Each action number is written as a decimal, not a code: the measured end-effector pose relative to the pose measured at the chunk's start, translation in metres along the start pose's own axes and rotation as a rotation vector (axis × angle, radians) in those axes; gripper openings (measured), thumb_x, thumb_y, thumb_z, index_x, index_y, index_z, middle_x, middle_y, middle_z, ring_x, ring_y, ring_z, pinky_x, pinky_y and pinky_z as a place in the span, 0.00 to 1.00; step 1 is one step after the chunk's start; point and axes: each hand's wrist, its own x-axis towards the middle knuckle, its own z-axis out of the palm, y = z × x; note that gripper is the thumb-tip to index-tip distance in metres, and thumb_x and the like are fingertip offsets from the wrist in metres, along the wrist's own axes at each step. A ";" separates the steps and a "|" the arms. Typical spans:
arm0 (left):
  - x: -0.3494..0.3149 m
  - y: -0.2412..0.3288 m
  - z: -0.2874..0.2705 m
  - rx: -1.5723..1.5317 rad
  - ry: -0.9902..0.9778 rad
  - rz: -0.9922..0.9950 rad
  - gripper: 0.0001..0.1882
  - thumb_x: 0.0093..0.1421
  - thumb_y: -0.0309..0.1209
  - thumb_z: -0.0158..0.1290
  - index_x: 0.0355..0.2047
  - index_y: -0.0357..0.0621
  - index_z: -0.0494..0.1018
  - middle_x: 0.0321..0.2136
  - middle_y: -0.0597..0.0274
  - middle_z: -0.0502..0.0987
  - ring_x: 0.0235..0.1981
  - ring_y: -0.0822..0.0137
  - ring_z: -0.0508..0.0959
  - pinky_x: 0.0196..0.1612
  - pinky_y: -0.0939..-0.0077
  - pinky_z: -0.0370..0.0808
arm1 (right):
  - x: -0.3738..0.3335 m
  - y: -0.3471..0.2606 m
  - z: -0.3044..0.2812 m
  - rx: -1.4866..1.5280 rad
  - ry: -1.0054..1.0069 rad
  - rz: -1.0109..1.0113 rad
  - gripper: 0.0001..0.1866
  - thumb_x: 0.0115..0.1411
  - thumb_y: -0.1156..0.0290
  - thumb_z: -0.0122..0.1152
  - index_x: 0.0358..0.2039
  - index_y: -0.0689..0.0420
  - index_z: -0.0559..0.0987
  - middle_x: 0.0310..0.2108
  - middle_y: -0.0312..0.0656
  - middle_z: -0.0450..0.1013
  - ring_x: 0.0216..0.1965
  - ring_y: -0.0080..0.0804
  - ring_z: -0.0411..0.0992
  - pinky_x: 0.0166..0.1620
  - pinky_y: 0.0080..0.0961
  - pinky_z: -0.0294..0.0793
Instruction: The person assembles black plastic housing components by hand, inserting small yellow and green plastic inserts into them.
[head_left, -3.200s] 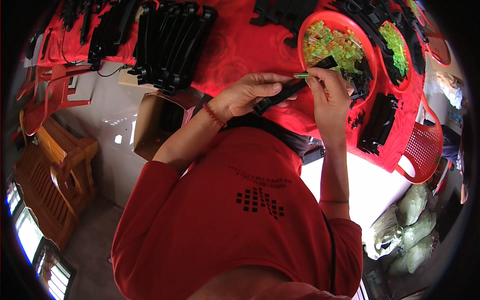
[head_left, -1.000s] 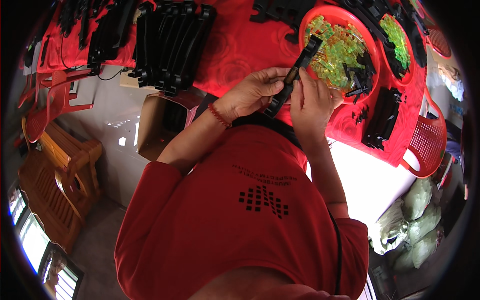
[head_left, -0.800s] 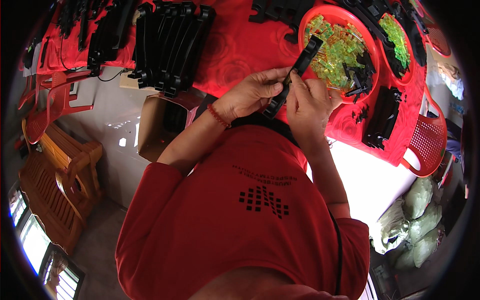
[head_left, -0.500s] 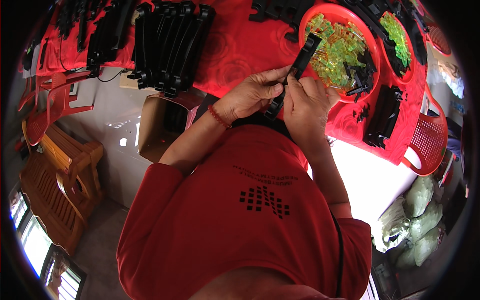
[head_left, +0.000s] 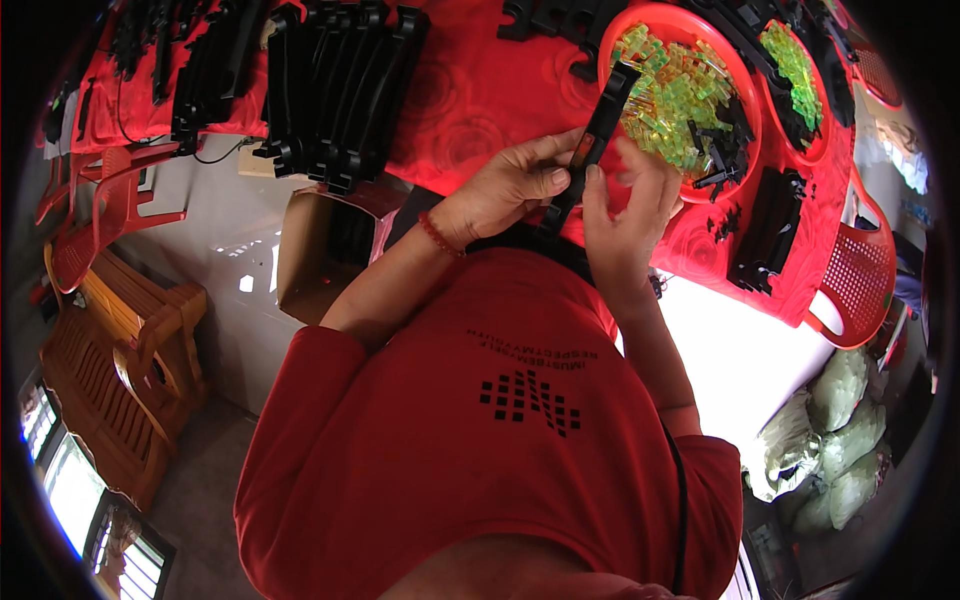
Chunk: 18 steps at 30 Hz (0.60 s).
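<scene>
A long black plastic part (head_left: 596,135) stands tilted above the table's near edge, held from both sides. My left hand (head_left: 512,183) grips its lower middle with thumb and fingers. My right hand (head_left: 630,205) closes on the same part from the right, fingertips pressed at its middle. Just behind it sits a round red bowl (head_left: 745,100) filled with small translucent green pieces (head_left: 672,95) and a few black bits.
A row of black plastic parts (head_left: 338,85) lies on the red tablecloth (head_left: 480,90) at the left. A second red bowl of green pieces (head_left: 795,70) and black parts (head_left: 765,225) sit right. A cardboard box (head_left: 310,255), red chair (head_left: 110,200) and wooden bench (head_left: 110,370) stand below.
The black part was lying low and level between my hands; it has been raised and turned to stand tilted upright, with both hands closing in around its middle.
</scene>
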 end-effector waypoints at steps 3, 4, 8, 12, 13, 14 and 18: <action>0.001 -0.003 -0.005 0.012 0.014 -0.031 0.36 0.62 0.33 0.59 0.68 0.43 0.58 0.49 0.72 0.74 0.49 0.77 0.74 0.52 0.81 0.69 | 0.004 0.005 0.009 -0.011 0.086 0.128 0.18 0.53 0.71 0.67 0.45 0.58 0.76 0.36 0.40 0.74 0.41 0.36 0.72 0.49 0.40 0.60; 0.001 -0.004 -0.005 0.023 0.002 -0.016 0.37 0.62 0.32 0.60 0.68 0.45 0.58 0.48 0.73 0.74 0.46 0.79 0.73 0.48 0.83 0.70 | 0.002 0.014 0.013 0.069 -0.026 0.194 0.16 0.54 0.73 0.65 0.44 0.59 0.76 0.35 0.41 0.74 0.39 0.36 0.73 0.47 0.38 0.64; -0.001 0.000 -0.001 -0.018 -0.014 -0.018 0.37 0.59 0.24 0.60 0.68 0.47 0.59 0.49 0.69 0.75 0.47 0.76 0.76 0.54 0.80 0.73 | 0.001 0.018 0.017 0.490 -0.148 0.449 0.11 0.55 0.77 0.61 0.40 0.62 0.76 0.34 0.44 0.77 0.36 0.35 0.77 0.40 0.34 0.75; 0.000 -0.002 -0.001 0.053 -0.026 0.009 0.39 0.60 0.32 0.62 0.69 0.53 0.58 0.45 0.78 0.74 0.32 0.85 0.68 0.28 0.91 0.67 | 0.001 0.017 0.018 0.532 -0.131 0.473 0.10 0.56 0.78 0.60 0.39 0.63 0.76 0.33 0.43 0.77 0.35 0.34 0.78 0.38 0.31 0.78; -0.001 -0.002 -0.001 0.073 -0.023 0.007 0.39 0.60 0.32 0.62 0.69 0.53 0.58 0.45 0.79 0.74 0.32 0.85 0.68 0.28 0.91 0.67 | 0.001 0.016 0.017 0.532 -0.140 0.481 0.09 0.55 0.79 0.60 0.38 0.63 0.76 0.33 0.43 0.77 0.35 0.35 0.78 0.38 0.32 0.78; -0.001 -0.003 -0.002 0.093 -0.021 0.005 0.39 0.60 0.33 0.62 0.69 0.53 0.58 0.45 0.79 0.74 0.33 0.85 0.69 0.29 0.91 0.67 | 0.001 0.015 0.017 0.533 -0.150 0.489 0.09 0.55 0.79 0.60 0.37 0.63 0.76 0.33 0.43 0.77 0.35 0.35 0.78 0.39 0.33 0.77; 0.000 0.003 0.003 0.121 -0.008 -0.031 0.39 0.60 0.33 0.61 0.69 0.51 0.57 0.46 0.77 0.73 0.33 0.85 0.69 0.29 0.90 0.67 | -0.003 0.024 0.023 0.376 -0.130 0.377 0.07 0.55 0.78 0.60 0.36 0.63 0.75 0.33 0.44 0.77 0.35 0.36 0.78 0.39 0.34 0.77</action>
